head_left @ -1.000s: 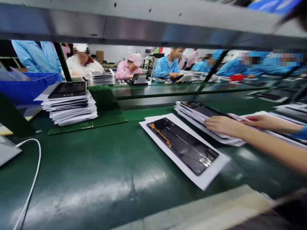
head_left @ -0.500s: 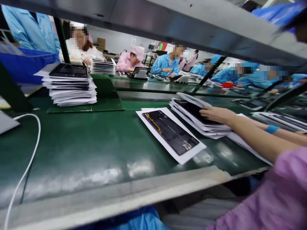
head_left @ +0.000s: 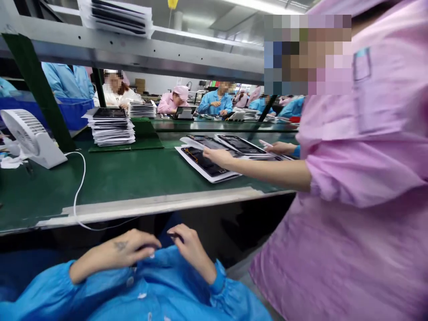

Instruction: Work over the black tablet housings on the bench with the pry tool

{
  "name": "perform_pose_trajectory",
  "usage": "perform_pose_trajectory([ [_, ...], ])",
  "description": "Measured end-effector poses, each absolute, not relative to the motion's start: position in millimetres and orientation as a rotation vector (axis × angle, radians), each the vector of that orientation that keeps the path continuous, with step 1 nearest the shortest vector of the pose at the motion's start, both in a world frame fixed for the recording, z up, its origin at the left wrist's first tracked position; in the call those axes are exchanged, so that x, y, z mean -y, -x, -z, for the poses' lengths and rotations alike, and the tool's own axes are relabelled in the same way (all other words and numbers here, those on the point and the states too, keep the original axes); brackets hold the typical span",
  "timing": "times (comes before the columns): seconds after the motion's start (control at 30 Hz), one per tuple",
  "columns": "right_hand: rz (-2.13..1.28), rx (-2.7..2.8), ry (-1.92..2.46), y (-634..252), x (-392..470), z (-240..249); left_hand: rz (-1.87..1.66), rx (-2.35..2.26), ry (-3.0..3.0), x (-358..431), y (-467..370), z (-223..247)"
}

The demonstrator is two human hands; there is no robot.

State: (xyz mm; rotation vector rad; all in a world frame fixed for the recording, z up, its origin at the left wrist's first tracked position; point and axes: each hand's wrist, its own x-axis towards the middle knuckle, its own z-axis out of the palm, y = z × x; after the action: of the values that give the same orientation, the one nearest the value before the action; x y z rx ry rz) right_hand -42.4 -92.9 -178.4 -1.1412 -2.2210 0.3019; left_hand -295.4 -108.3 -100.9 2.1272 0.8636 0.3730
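Observation:
My left hand (head_left: 132,246) hovers over my lap, in front of the blue smock (head_left: 157,285), palm down with its fingers loosely bent. Thumb and fingers are apart, with nothing seen between them. Close by on the right, my right hand (head_left: 191,249) has curled fingers around a small dark thing (head_left: 175,236) that I cannot make out. Both hands are below the front edge of the green bench (head_left: 143,171), touching nothing on it. On the bench, a co-worker's hand (head_left: 219,157) grips paper-backed black tablet panels beside another black panel (head_left: 200,161) with an orange ribbon cable.
A co-worker in pink (head_left: 361,187) stands close on my right, arms across the bench. A white fan (head_left: 33,136) with a white cable (head_left: 82,178) stands at left. A paper-and-panel stack (head_left: 112,129) sits behind. A metal shelf (head_left: 167,55) spans above.
My view has swung down and right, and both my hands are now in sight. The co-worker's hand has moved left with paper-backed panels, now partly over the single panel.

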Motion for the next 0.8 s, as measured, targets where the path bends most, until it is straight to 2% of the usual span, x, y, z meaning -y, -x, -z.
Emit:
perform_pose_trajectory([
  [0.1, -0.158, 2.098, 1.221, 3, 95, 150, -0.726, -0.804, -1.759, 79, 281, 57],
  [0.23, 0.115, 2.022, 1.373, -40, 72, 117, -0.956, -0.880, -1.508, 17, 250, 43],
  [0.5, 0.514, 2.240, 1.683, -89, -7, 77, -0.986, -1.029, -1.150, -106, 157, 49],
  [0.8, 0.706, 2.580, 1.642, -85, -42, 68, -1.001, -0.871, -1.108, -169, 74, 54],
])
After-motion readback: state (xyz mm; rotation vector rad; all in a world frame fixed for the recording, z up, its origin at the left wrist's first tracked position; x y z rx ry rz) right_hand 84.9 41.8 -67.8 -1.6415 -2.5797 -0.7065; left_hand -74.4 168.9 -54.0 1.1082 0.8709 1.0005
